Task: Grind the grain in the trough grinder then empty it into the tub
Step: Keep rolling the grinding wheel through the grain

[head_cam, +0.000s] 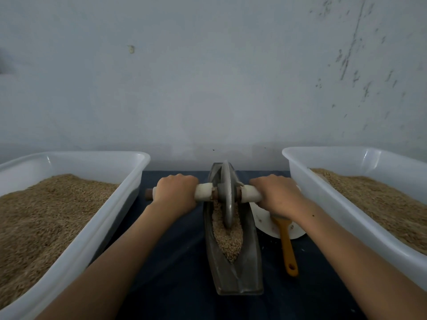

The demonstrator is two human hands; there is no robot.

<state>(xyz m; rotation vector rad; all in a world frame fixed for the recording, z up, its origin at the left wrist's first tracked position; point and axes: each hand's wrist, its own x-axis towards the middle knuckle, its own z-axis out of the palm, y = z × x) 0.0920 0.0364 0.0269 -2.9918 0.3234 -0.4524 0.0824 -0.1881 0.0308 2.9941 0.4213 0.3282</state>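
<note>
A grey metal trough grinder (233, 273) lies lengthwise on the dark blue table, its boat-shaped groove holding tan grain (228, 239). A metal grinding wheel (227, 195) stands upright in the far half of the groove, on an axle with white-wrapped handles. My left hand (175, 192) grips the left handle and my right hand (277, 195) grips the right handle. A white tub (111, 218) heaped with grain stands to the left, and a second white tub (323, 204) with grain stands to the right.
A brush with an orange handle (288, 248) lies right of the trough, its head on a white plate (265, 220) partly hidden under my right wrist. A grey wall rises just behind the table. Dark blue cloth (175, 262) shows between the tubs.
</note>
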